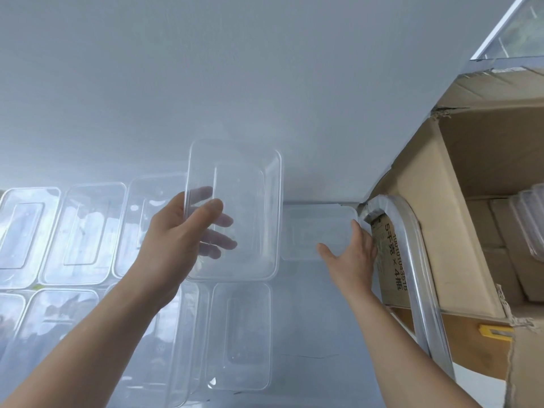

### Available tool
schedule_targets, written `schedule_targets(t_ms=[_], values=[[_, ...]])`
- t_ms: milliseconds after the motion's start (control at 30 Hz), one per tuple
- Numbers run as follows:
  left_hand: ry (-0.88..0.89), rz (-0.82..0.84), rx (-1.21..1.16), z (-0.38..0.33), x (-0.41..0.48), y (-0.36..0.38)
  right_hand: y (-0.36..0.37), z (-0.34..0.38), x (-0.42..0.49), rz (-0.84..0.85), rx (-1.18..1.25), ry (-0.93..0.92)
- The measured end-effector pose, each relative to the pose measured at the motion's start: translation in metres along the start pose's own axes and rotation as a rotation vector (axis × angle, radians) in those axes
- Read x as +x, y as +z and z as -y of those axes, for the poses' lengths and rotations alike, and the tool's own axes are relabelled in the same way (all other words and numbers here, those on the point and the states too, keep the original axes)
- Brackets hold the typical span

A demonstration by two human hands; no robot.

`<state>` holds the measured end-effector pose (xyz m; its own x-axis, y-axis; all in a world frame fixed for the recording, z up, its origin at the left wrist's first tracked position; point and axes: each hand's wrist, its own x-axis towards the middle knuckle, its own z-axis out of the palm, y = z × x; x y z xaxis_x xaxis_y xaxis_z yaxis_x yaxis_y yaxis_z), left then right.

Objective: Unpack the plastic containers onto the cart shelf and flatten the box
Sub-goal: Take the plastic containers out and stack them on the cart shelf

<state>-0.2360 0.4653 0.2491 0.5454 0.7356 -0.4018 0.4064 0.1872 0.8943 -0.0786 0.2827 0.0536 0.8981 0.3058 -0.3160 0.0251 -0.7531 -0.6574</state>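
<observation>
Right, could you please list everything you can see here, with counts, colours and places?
held container: one, clear, raised above the shelf
containers on the shelf: at least seven, clear, lying in two rows
cart shelf: one, pale grey, under the containers
cardboard box: one, brown, open, at the right
containers in the box: a few, clear, at the right edge; count hidden
cart handle: one, silvery, between shelf and box
yellow object: one, on a lower box flap; cannot tell what it is
left hand: grips the held container's left edge
right hand: fingers straight, at the rightmost shelf container beside the handle
</observation>
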Motion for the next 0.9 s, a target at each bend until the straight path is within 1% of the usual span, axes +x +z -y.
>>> schedule_targets(t_ms=[167, 267, 367, 400, 533, 667, 900], values=[[-0.001, 0.002, 0.002, -0.005, -0.002, 0.001, -0.011, 0.007, -0.006, -0.004, 0.047, 0.008], [0.004, 0.018, 0.018, -0.012, -0.005, 0.004, -0.029, 0.021, -0.017, -0.04, 0.066, -0.056], [0.013, 0.063, 0.051, -0.02, -0.008, 0.011, -0.049, 0.033, -0.028, -0.093, -0.005, -0.115], [0.021, 0.077, 0.064, -0.022, -0.009, 0.014, -0.055, 0.036, -0.029, -0.086, -0.033, -0.106], [0.056, 0.097, 0.087, -0.029, -0.013, 0.023, -0.063, 0.031, -0.029, 0.039, -0.101, -0.028], [0.062, 0.095, 0.097, -0.028, -0.016, 0.024, -0.049, 0.017, -0.022, 0.125, -0.228, -0.045], [0.037, 0.072, 0.118, -0.018, -0.014, 0.022, -0.027, 0.006, 0.0, 0.193, -0.38, -0.092]])
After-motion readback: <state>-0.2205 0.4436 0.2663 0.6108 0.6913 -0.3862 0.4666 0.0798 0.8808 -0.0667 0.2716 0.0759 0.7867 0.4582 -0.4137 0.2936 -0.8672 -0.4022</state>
